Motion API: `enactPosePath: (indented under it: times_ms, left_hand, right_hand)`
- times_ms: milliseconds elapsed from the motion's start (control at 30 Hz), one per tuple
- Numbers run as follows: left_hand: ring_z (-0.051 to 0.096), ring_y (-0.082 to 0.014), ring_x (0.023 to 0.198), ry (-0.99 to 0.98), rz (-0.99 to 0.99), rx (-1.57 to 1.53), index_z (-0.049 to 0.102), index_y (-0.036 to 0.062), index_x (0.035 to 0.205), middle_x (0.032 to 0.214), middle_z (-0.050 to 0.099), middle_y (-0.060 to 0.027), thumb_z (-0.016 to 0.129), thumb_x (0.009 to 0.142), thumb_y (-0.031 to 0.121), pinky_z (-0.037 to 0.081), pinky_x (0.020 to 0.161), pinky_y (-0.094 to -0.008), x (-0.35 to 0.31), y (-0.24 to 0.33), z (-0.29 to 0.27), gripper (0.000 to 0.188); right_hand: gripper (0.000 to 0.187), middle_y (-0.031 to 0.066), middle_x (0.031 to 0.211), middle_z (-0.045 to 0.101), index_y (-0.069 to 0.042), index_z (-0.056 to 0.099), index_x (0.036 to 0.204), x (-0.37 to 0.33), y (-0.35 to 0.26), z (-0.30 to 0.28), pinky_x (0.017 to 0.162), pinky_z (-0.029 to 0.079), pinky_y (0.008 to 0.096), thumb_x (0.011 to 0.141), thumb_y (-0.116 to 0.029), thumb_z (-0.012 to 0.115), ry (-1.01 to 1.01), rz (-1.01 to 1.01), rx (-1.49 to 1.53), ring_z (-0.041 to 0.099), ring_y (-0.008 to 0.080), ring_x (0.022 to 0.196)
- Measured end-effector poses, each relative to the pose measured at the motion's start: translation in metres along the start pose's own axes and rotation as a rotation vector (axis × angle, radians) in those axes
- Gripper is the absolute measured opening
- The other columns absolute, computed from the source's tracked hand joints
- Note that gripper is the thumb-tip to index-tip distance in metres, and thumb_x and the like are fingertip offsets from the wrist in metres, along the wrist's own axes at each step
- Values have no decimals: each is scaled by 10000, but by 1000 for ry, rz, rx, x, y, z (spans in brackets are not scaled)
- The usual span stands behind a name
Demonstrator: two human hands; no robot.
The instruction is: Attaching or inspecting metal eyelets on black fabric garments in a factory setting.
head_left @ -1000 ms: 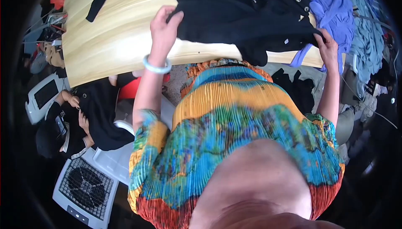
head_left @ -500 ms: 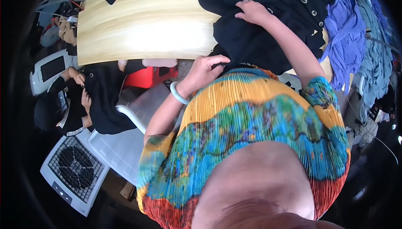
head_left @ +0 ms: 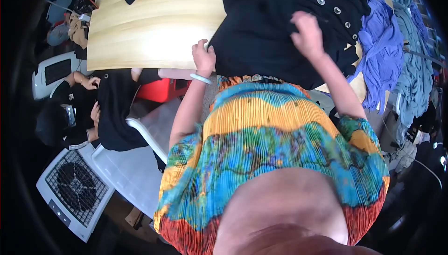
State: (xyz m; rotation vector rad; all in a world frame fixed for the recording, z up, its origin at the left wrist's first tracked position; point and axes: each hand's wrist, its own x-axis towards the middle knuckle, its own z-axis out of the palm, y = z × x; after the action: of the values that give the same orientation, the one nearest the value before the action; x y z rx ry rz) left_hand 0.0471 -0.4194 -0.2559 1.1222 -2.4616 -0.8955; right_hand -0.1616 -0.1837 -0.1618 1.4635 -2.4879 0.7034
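At the near edge of the table (head_left: 149,26), the left hand (head_left: 204,59) is held, thumb and fingers parted, at the black garment (head_left: 261,45) spread there. Farther over the table, the right hand (head_left: 308,37) is blurred; its grip cannot be told. Purple cloth (head_left: 383,45) is heaped at the table's right.

Places the left hand (head_left: 204,59) farther left and forward than half a second ago, away from the belly, at the left edge of the black garment (head_left: 261,36). Shifts the right hand (head_left: 308,36) rightward and nearer the body, blurred. Straightens the earlier notch in that edge. Covers with the hem the front strip of counter (head_left: 154,26) bare one second ago.
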Motion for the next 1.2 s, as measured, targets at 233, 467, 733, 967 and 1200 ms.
enactPosePath:
  times_ms: [233, 467, 733, 967, 1200]
  left_hand:
    - [523, -355, 766, -31, 37, -157, 527, -4, 872, 818, 530, -202, 591, 770, 221, 423, 694, -394, 12, 37, 39, 256]
    - [541, -394, 750, -78, -111, -52, 485, -67, 836, 786, 541, -258, 589, 757, 403, 432, 693, -425, 37, 64, 43, 488]
    - [564, -215, 475, -599, -827, -362, 504, -85, 895, 669, 551, -145, 538, 798, 417, 481, 406, -312, 22, 34, 47, 512]
    - [563, -227, 502, -655, -749, -666, 526, -35, 857, 756, 548, -144, 591, 748, 90, 497, 452, -302, 22, 19, 58, 179]
    - [566, -215, 715, -564, -911, -1479, 539, 20, 864, 797, 581, -85, 540, 765, 14, 477, 623, -283, 60, -8, 49, 99]
  right_hand:
    - [155, 139, 967, 550, -27, 571, 829, -83, -39, 50, 839, 416, 359, 690, -92, 597, -524, 20, 220, 509, 304, 954]
    - [125, 120, 845, 578, -31, 569, 826, -34, 6, 19, 725, 458, 356, 704, -52, 552, -32, 120, 184, 555, 287, 812]
    - [456, 120, 970, 579, -100, 505, 1106, -37, 77, 15, 880, 366, 437, 673, -172, 626, -466, 460, -224, 535, 283, 960]
    - [415, 138, 919, 579, -63, 550, 1024, -57, 82, -31, 803, 430, 346, 652, -200, 670, -439, 474, -14, 549, 298, 905]
    - [247, 138, 874, 557, -43, 532, 907, -75, 78, -66, 727, 447, 368, 673, -75, 605, -453, 464, -72, 553, 315, 836]
